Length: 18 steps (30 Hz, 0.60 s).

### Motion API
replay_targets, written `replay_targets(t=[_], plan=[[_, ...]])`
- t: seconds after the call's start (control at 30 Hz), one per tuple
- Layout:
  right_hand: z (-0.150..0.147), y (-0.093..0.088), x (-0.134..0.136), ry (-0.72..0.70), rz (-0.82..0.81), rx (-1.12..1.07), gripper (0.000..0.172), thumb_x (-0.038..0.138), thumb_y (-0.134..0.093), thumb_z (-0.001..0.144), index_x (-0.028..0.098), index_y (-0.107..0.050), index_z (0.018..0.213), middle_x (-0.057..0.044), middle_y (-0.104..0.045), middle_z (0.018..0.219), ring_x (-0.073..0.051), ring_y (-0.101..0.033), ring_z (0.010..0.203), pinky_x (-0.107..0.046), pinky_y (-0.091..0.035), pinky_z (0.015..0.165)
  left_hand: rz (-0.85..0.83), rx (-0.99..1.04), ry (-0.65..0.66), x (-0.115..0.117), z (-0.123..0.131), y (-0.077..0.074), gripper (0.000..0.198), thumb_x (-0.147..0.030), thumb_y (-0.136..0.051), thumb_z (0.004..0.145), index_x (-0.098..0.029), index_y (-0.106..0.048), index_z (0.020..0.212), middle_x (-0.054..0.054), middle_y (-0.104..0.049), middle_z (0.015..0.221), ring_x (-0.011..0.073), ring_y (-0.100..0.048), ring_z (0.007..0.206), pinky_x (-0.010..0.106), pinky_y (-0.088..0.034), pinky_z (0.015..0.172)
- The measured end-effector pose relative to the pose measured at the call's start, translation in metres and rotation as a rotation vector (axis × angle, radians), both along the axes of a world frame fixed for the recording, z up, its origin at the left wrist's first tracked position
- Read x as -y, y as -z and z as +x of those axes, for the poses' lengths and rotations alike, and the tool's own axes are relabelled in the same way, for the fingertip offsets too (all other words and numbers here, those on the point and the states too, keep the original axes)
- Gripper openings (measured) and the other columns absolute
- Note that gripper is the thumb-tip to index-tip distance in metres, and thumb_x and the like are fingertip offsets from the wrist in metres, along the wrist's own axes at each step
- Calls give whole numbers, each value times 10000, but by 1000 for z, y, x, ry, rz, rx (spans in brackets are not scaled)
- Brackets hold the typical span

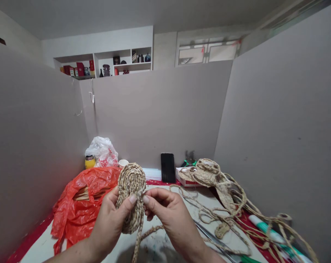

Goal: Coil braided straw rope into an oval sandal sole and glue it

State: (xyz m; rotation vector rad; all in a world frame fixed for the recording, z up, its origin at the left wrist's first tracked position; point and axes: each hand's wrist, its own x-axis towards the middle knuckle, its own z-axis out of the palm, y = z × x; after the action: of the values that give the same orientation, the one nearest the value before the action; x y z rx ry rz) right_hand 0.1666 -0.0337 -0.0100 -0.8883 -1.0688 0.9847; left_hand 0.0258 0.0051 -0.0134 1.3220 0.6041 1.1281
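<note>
Both my hands hold up a woven oval mat of braided straw [130, 182] above the table. My left hand [110, 219] grips its lower left side, thumb pressed on the front. My right hand [169, 213] pinches its right edge between thumb and forefinger. A loose braid tail [139, 237] hangs down from the oval toward the tabletop [160, 248].
A red plastic bag [80, 204] with straw lies left. Behind it are a white bag [102, 151], a yellow jar [90, 161] and a cup [123, 163]. A black phone [168, 167] leans on the back wall. Tangled braid and woven pieces [220, 190] lie right, with scissors [217, 241].
</note>
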Motion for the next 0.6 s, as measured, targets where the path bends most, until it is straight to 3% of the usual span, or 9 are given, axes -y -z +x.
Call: replay_targets(t=[0.6], plan=[[9, 5, -3, -158, 16, -30, 223, 334, -755, 736, 134, -679, 673, 16, -616, 527, -90, -519, 491, -210, -434, 514, 11, -12, 32, 4, -3, -10, 264, -339, -684, 775, -154, -650, 959, 41, -700, 771, 124, -598, 641, 211, -479, 601]])
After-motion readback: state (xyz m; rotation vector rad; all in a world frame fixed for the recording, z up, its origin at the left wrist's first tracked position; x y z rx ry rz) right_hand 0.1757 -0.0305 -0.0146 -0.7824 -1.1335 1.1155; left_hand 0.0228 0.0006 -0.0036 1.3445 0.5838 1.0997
